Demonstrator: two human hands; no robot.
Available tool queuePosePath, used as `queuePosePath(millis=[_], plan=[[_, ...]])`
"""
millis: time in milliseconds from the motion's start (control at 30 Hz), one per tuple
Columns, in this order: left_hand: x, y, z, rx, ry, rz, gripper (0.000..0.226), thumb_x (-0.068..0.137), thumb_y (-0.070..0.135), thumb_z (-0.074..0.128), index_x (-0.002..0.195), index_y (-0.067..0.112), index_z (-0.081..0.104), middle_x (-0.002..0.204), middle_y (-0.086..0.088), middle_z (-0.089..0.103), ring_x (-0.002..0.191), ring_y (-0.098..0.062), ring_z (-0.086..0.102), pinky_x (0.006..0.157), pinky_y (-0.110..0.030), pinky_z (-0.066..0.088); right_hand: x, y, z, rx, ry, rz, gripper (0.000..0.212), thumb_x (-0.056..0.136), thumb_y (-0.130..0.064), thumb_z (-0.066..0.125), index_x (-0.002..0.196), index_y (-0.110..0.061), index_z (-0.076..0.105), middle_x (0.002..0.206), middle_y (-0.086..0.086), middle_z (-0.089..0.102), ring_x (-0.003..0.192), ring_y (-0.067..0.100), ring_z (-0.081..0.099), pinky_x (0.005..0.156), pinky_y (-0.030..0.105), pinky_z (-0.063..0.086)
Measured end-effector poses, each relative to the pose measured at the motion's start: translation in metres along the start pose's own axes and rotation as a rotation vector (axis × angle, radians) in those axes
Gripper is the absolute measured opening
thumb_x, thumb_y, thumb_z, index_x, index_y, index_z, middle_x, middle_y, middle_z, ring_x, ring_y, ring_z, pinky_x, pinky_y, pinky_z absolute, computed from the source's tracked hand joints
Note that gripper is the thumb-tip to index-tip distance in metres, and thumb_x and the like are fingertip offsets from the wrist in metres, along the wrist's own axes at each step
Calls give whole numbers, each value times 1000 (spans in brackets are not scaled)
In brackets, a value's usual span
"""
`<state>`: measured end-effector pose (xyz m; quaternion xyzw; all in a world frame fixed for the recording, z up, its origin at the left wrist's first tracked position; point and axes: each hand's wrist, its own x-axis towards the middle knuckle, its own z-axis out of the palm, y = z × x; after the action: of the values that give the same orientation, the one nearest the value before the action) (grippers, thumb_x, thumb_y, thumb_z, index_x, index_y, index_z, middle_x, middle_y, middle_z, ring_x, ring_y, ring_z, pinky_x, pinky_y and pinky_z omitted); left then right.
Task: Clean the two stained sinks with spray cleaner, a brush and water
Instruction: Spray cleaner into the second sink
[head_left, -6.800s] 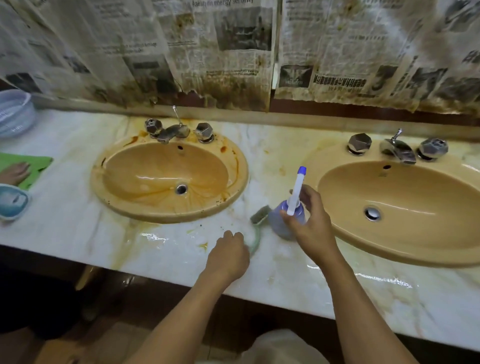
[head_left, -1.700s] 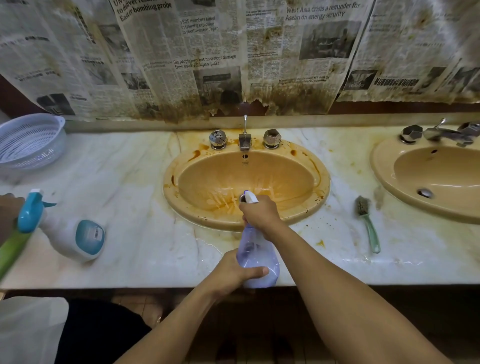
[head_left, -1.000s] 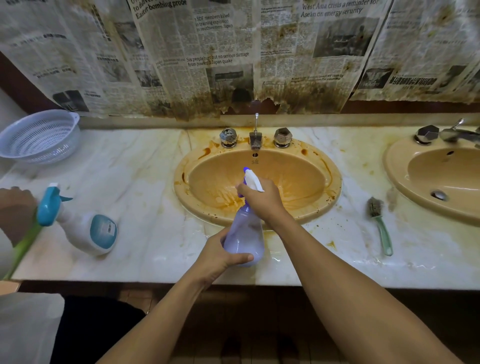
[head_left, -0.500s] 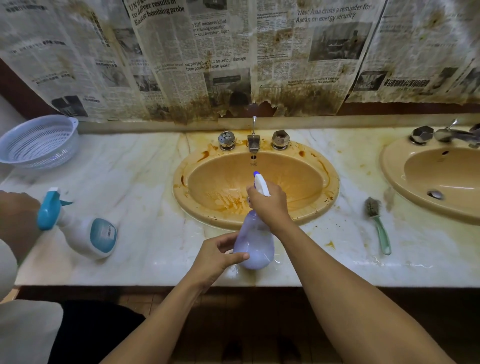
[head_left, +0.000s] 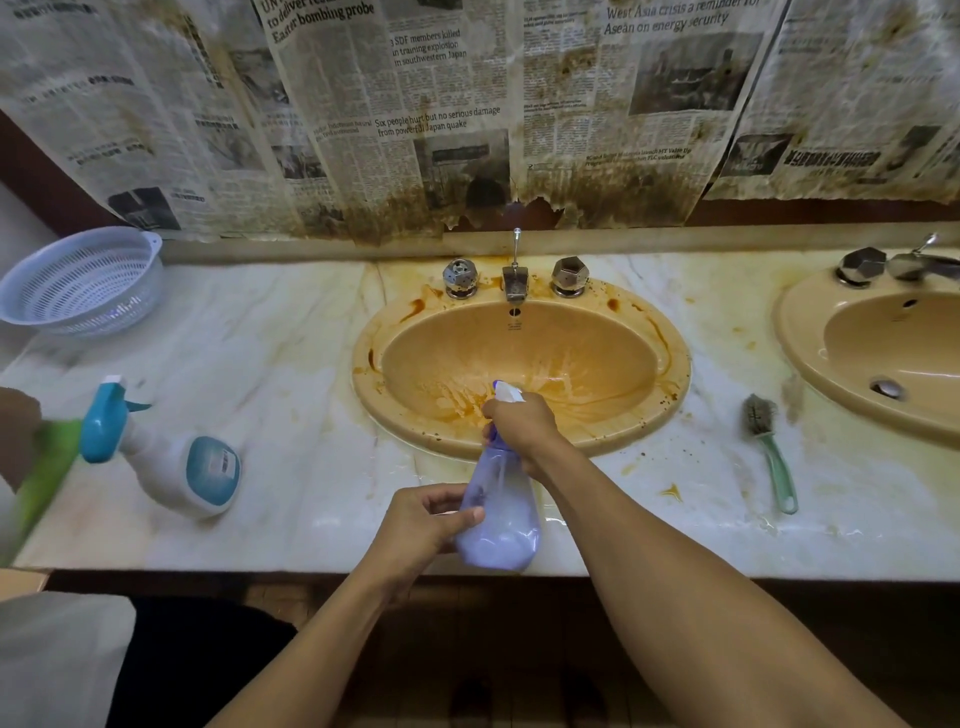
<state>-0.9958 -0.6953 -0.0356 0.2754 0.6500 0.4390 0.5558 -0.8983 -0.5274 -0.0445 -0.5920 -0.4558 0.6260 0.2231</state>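
A right hand (head_left: 522, 423) grips the trigger head of a bottle (head_left: 498, 514) tilted over the counter (head_left: 291, 364) edge toward the stained sink (head_left: 672, 364), left hand (head_left: 423, 525) clasping its belly; light, probably slick plastic, best held at the neck.

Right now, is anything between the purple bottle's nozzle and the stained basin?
Nothing visible does. The right hand grips the purple spray bottle above the near rim of the stained sink, nozzle toward the basin; the left hand holds its body. The brush lies aside, right of the sink.
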Motion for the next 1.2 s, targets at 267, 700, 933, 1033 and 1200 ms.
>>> queuePosePath(millis=[267,700,933,1033,1200], plan=[[-6,5,-5,29,8,27,15,88,7,81,102,9,81,104,-8,79,95,-27,77,77,-40,63,-2,-17,12,-79,-161,-8,32,88,-20,69,116,-7,59,64,9,66,55,22,59,66,33,51],[-21,9,29,62,-12,70,23,84,5,85,100,-4,70,97,-6,74,85,-19,77,69,-28,61,-17,-31,2,-415,-326,-9,14,88,-7,63,77,0,60,58,11,65,51,22,61,68,39,58],[-12,8,39,62,-57,54,23,82,4,86,100,0,73,107,-8,73,94,-18,76,73,-34,63,-10,-34,-25,-424,-344,-3,33,87,-31,74,98,-2,65,76,13,76,69,26,67,79,41,58],[-5,14,44,74,-156,63,26,82,7,87,104,3,74,112,-8,73,99,-25,76,77,-37,64,-11,-31,-36,-453,-307,-21,13,85,-14,66,80,-3,63,66,15,71,61,29,65,80,46,60],[25,22,19,197,19,126,24,83,5,86,103,9,75,108,-5,76,87,-22,78,76,-31,61,-8,-35,-59,-502,-347,-53,14,87,-10,69,88,3,64,72,19,73,64,29,66,82,45,59]])
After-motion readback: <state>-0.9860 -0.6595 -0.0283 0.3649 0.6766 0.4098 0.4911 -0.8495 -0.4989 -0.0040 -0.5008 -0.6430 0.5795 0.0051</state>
